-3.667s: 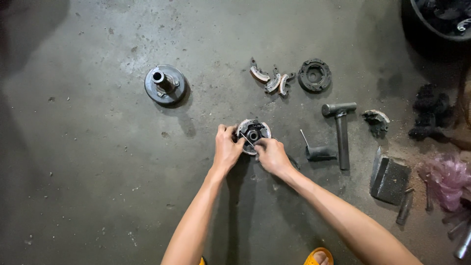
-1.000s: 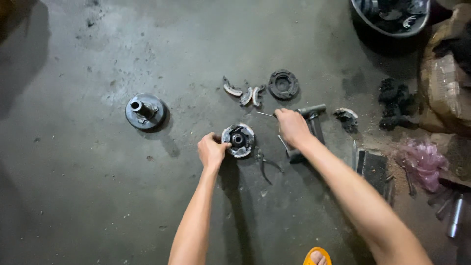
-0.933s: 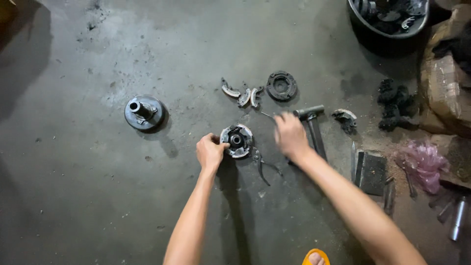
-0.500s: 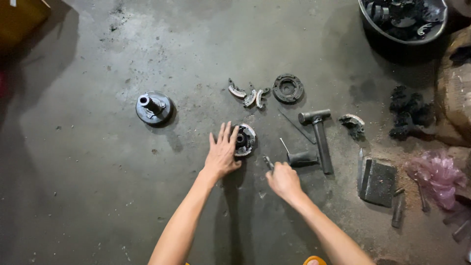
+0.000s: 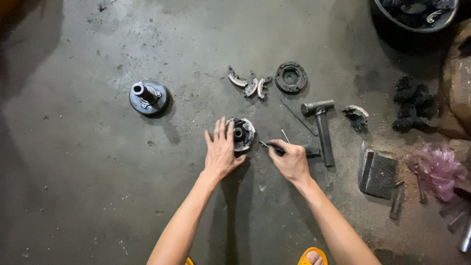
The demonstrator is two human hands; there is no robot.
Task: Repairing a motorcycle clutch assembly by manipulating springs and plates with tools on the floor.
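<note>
Grimy concrete floor — left hand flat on clutch hub, right hand gripping pliers — bucket of parts.

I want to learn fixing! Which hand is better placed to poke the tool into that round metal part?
Probably the right hand: it grips the thin tool, tip near the round part. The left hand lies flat beside the part.

One head-worn camera looks steeply down from above at the concrete floor, fairly close.
</note>
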